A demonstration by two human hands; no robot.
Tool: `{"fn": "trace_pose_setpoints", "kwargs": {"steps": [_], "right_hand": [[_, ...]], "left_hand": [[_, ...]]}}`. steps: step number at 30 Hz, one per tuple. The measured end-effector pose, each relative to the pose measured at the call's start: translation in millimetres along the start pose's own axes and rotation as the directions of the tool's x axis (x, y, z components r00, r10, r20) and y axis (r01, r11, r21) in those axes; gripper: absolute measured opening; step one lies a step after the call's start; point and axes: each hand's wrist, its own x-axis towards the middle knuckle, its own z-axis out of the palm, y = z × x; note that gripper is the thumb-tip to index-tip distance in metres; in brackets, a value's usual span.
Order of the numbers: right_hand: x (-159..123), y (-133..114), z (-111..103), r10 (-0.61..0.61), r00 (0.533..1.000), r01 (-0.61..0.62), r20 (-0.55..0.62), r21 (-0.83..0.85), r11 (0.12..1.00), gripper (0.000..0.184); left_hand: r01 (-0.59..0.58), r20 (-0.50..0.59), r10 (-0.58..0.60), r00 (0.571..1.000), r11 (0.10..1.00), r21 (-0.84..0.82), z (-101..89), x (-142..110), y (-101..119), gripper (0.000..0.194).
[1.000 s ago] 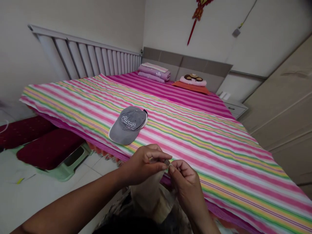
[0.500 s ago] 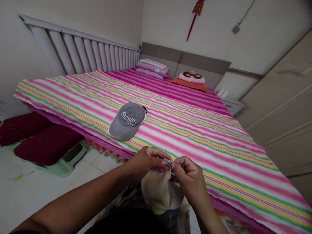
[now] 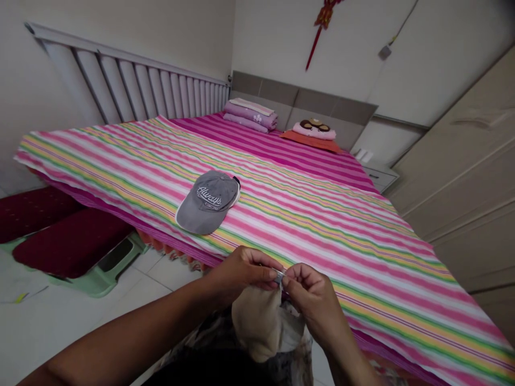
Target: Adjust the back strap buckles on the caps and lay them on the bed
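A beige cloth cap (image 3: 257, 321) hangs below my hands in front of the bed, its lower part close to my lap. My left hand (image 3: 249, 268) pinches a small metal buckle (image 3: 279, 276) on the cap's strap between thumb and fingers. Right beside it, my right hand (image 3: 311, 289) has thumb and forefinger closed on the strap's end at the buckle. The fingertips of both hands almost meet there and partly cover the strap. On the bed, beyond my left hand, lies a grey cap (image 3: 208, 203) with white lettering, brim toward me.
The bed (image 3: 322, 214) has a striped cover. Folded purple bedding (image 3: 249, 115) and a pink folded piece (image 3: 314, 131) lie near the headboard (image 3: 322, 102). Dark red topped stools (image 3: 72, 241) stand at the left, a wardrobe (image 3: 462, 161) at the right.
The view has shifted slightly. Both hands stay together at the buckle, with the fingers moving a little; the cap hangs much as before.
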Motion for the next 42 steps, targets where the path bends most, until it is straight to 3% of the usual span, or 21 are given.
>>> {"fn": "trace_pose_setpoints", "kwargs": {"steps": [5,23,31,37,42], "right_hand": [[-0.4,2.2,-2.5,0.025,0.997,-0.032,0.066,0.109,0.994,0.024],[-2.3,5.6,-8.5,-0.001,0.998,0.002,0.058,-0.023,1.000,0.027],[-2.1,1.2,-13.6,0.005,0.996,-0.006,0.085,0.016,1.000,0.023],[2.0,9.8,-14.2,-0.025,0.998,0.025,0.064,0.014,1.000,0.021],[3.4,9.4,-16.3,0.010,0.992,-0.015,0.127,0.035,0.999,0.022]], "left_hand": [[-0.026,-0.038,0.027,0.999,0.999,0.033,-1.9,2.6,-2.2,0.024],[-0.017,-0.014,0.018,1.000,1.000,0.010,3.5,4.5,-5.8,0.021],[-0.029,-0.050,0.028,0.998,0.999,-0.021,7.4,7.4,-2.0,0.023],[0.002,-0.016,-0.003,1.000,0.999,-0.040,7.5,8.8,-2.9,0.026],[0.001,-0.025,-0.002,1.000,0.998,-0.061,6.1,9.1,-1.0,0.026]]}}
